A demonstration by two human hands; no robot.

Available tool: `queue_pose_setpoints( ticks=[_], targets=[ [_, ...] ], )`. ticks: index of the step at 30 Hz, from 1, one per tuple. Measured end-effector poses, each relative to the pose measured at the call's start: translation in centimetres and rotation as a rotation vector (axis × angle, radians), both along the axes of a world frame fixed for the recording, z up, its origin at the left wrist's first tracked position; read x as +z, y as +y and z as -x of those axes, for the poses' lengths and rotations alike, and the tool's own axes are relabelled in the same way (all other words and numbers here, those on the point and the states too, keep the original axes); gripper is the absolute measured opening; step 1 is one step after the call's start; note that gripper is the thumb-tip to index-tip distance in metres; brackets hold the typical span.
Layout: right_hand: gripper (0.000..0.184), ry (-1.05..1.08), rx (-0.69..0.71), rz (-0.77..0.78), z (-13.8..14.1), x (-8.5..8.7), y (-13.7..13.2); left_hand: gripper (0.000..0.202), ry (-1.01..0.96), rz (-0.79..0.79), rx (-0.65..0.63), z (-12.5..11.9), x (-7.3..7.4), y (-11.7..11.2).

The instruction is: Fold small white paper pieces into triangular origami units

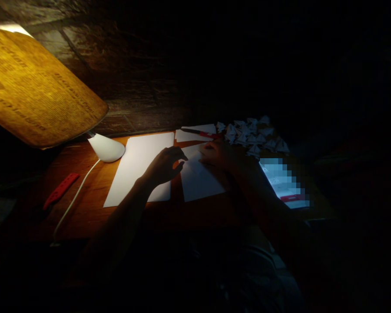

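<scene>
My left hand (169,164) has its fingers curled, with thumb and forefinger tips close together at the left corner of a small piece of folded white paper (193,164). On that paper's other side, my right hand (217,154) is closed at its edge; its fingers are dim and partly in shadow. Under the small paper lies a white sheet (202,187). A stack of white paper (143,165) is beneath and left of my left hand. Behind my right hand lies a knife with a red handle (209,135), its dark blade across more white paper (185,137).
Several small folded paper pieces (247,132) are heaped at the back right. A lit screen (276,182) glows right of my right arm. A lamp with a yellow shade (45,91), white base (106,148) and cord, and a red strip-shaped object (61,190) are left on the wooden table (94,182).
</scene>
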State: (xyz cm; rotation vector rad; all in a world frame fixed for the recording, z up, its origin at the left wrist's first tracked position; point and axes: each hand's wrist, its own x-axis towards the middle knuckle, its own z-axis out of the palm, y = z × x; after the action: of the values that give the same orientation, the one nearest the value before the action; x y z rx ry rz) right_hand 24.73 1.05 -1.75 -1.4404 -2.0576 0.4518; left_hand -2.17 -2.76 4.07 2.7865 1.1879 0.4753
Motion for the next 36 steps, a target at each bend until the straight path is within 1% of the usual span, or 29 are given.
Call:
queue_pose_setpoints(
  ticks=[4,8,12,15,18,20,22,25,28,33,36],
  targets=[
    [0.055,-0.017,0.021,0.027,0.1,0.4,-0.2,0.025,-0.063,0.005,-0.118,-0.7,-1.4,-0.1],
    [0.051,-0.068,-0.038,0.02,0.6,1.0,-0.9,0.02,-0.087,0.027,-0.137,-1.0,-2.4,0.2],
    [0.048,-0.113,-0.037,0.02,1.0,1.6,-1.5,0.015,-0.121,0.037,-0.14,-1.7,-3.0,0.3],
    [0.043,-0.114,0.015,-0.014,1.2,2.2,-1.8,0.011,-0.14,0.031,-0.11,-2.2,-3.2,0.2],
    [0.027,-0.098,0.13,-0.046,1.4,2.8,-2.1,0.009,-0.165,0.034,-0.09,-2.5,-3.4,0.1],
    [0.018,-0.098,0.215,-0.012,1.5,3.2,-2.2,0.012,-0.174,0.043,-0.093,-2.6,-3.5,0.1],
    [0.021,-0.101,0.265,0.037,1.5,3.4,-2.4,0.013,-0.17,0.045,-0.089,-2.5,-3.4,0.1],
    [0.022,-0.094,0.292,0.052,1.5,3.5,-2.6,0.015,-0.157,0.049,-0.084,-2.5,-3.2,0.0],
    [0.021,-0.088,0.296,0.032,1.5,3.4,-2.7,0.018,-0.161,0.048,-0.085,-2.5,-3.2,-0.1],
    [0.034,-0.114,0.285,0.042,1.3,3.2,-2.5,0.019,-0.155,0.032,-0.087,-2.5,-3.3,0.0],
    [0.036,-0.134,0.287,0.046,1.3,3.5,-2.6,0.021,-0.155,0.027,-0.08,-2.6,-3.2,-0.1]
  ],
)
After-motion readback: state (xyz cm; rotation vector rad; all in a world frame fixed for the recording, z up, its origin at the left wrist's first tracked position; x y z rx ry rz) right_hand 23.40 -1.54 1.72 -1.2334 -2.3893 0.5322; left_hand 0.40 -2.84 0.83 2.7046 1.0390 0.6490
